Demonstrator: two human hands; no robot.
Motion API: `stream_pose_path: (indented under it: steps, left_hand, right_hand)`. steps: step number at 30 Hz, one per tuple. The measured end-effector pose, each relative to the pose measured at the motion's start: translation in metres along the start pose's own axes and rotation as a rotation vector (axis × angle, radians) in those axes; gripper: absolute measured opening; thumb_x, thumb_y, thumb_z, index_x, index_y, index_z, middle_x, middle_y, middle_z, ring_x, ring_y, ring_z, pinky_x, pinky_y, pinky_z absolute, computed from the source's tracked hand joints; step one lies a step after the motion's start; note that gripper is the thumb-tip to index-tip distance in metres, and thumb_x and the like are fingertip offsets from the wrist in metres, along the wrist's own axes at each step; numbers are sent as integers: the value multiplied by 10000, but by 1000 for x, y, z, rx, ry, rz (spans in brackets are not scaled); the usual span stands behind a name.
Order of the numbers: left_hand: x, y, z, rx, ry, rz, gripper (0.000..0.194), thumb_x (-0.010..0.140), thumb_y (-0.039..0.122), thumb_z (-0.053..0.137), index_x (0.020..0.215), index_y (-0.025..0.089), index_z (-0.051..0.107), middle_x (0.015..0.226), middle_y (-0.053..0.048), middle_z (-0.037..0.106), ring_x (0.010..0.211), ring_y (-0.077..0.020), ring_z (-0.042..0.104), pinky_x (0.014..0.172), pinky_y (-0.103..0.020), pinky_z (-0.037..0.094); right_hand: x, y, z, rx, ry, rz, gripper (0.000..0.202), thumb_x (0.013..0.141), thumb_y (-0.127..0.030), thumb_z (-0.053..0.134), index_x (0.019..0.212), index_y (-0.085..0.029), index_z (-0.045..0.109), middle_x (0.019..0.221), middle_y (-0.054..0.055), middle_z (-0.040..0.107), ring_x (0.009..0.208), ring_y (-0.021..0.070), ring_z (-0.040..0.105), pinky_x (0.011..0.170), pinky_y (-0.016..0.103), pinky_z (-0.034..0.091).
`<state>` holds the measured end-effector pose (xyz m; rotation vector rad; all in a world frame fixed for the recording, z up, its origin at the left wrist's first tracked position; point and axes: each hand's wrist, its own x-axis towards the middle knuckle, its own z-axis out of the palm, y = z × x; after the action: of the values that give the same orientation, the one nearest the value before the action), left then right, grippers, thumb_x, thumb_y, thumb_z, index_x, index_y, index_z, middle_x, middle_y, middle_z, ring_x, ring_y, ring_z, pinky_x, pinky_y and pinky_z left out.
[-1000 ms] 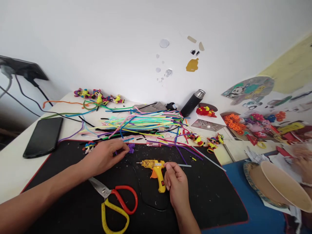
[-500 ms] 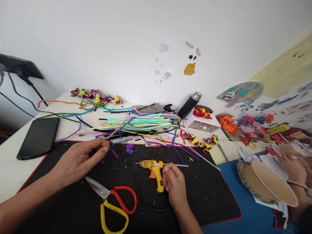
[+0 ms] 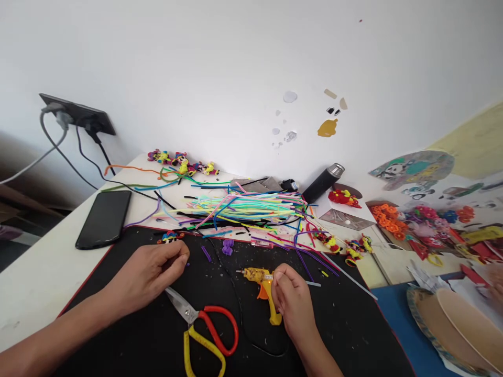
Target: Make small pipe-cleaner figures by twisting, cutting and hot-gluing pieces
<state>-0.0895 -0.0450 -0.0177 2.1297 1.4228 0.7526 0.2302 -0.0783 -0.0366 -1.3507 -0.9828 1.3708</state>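
A: White wall (image 3: 220,94) with stickers (image 3: 327,128), pale table (image 3: 29,293) below, black mat (image 3: 348,324) on it. Where are the hands?

B: Both over the mat. Left hand (image 3: 151,269) has fingers curled, thumb close to index. Can't tell if anything's in the pinch. Figure (image 3: 171,237) just behind it, scissors (image 3: 188,314) near it, blades toward the hand

A: Right hand?

B: Right hand (image 3: 293,296) is curled too, fingertips at the rear of the glue gun (image 3: 265,277). Can't tell if they touch it or pinch something

A: Gun position?

B: Mid-mat, on its side, nozzle pointing left, glue stick (image 3: 313,284) out the back. Cord (image 3: 239,309) loops on the mat

A: Between the hands?

B: Purple curl (image 3: 227,247) and purple strips (image 3: 206,254), near the mat's back edge

A: Rest?

B: Stem pile (image 3: 247,209) behind the mat, phone (image 3: 104,220) at left, tilted flask (image 3: 324,182) at back right. Far right, blurred, another person's hand (image 3: 495,283) near the bowl (image 3: 469,324)
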Motion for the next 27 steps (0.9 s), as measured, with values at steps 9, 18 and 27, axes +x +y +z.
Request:
stream_pose_path:
  steps: [9, 18, 27]
  left_hand:
    - [18, -7, -13, 38, -37, -7, 445, 1055, 452, 390, 677, 230, 470, 584, 45, 491, 520, -141, 495, 540, -264, 346]
    - [105, 3, 41, 174, -276, 341, 233, 1036, 216, 518, 963, 216, 739, 985, -64, 779, 942, -247, 716, 823, -333, 502]
    - [146, -23, 68, 320, -242, 435, 252, 1034, 173, 530, 1104, 170, 772, 1095, -125, 777, 1071, -288, 701, 980, -419, 529]
  right_hand:
    - [6, -10, 47, -91, -186, 36, 294, 867, -402, 623, 666, -245, 478, 449, -114, 305, 394, 78, 223, 399, 217, 163]
    - [-2, -17, 68, -223, -287, -85, 519, 1000, -527, 566, 593, -232, 440, 482, -64, 366, 438, 91, 305, 429, 234, 203]
    - [17, -17, 25, -136, -207, 52, 488, 948, -639, 630, 866, -166, 720, 434, -100, 420, 366, 81, 315, 388, 205, 237]
